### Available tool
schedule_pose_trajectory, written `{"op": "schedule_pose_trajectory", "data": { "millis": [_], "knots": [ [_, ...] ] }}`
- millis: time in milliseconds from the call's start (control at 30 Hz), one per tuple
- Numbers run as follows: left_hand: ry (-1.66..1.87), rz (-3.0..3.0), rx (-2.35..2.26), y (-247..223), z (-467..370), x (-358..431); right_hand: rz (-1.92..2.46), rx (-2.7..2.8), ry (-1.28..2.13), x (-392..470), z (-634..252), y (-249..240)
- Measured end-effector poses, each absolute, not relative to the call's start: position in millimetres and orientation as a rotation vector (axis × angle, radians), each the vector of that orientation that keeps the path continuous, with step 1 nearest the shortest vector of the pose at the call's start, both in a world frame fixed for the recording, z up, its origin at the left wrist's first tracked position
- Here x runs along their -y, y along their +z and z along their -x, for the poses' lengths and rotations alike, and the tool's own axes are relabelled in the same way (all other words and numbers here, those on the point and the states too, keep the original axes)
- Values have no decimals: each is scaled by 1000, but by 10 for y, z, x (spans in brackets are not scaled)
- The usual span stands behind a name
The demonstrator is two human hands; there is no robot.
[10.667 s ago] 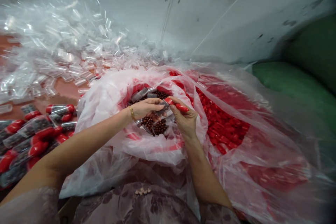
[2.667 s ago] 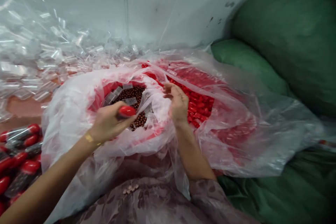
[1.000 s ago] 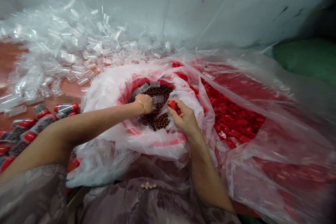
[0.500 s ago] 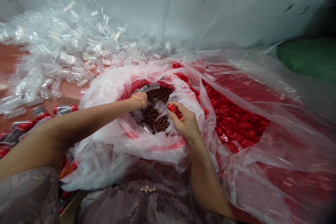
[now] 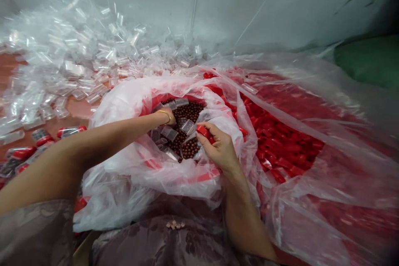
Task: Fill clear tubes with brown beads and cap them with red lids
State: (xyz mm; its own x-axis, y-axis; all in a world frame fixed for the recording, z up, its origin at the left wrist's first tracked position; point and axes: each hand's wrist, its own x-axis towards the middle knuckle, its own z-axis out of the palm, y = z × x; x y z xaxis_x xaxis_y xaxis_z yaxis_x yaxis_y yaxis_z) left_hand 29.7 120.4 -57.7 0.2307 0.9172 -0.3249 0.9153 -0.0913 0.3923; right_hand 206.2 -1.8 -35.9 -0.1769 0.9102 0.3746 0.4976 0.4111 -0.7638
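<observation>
My right hand (image 5: 220,143) is closed around a red plastic cap (image 5: 204,131), held between thumb and fingers over the right side of a lined tub. More red shows behind it in the palm. My left hand (image 5: 168,115), with a gold bangle at the wrist, reaches down into the tub at its left side; its fingers are hidden. Dark brown balls (image 5: 190,112) fill the tub, and several clear plastic tubes (image 5: 188,126) lie on top of them. White translucent plastic sheeting (image 5: 115,104) is folded over the tub's red rim.
Loose clear tubes (image 5: 90,58) are heaped at the back left against a pale wall (image 5: 243,4). Red caps (image 5: 277,141) lie in a large clear bag on the right. Filled red-capped containers (image 5: 71,131) rest at the left. Something green (image 5: 368,62) stands far right.
My left hand has dipped slightly within the tub, and a clear tube beside it shows more plainly. My right hand has barely shifted, still holding the red cap. The view has moved slightly.
</observation>
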Motion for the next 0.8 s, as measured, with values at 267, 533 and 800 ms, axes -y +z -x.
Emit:
{"op": "schedule_pose_trajectory", "data": {
  "millis": [267, 533, 800],
  "knots": [
    [249, -1803, -1723, -612, -586, -1301, 1221, 1793, 641, 0, -2074, -380],
    [752, -1580, -1185, -521, -502, -1179, 1218, 1687, 633, -36, -2095, -388],
    [792, -1275, -688, -243, -271, -654, 1194, 1416, 891, -35, -2079, -369]
  ]
}}
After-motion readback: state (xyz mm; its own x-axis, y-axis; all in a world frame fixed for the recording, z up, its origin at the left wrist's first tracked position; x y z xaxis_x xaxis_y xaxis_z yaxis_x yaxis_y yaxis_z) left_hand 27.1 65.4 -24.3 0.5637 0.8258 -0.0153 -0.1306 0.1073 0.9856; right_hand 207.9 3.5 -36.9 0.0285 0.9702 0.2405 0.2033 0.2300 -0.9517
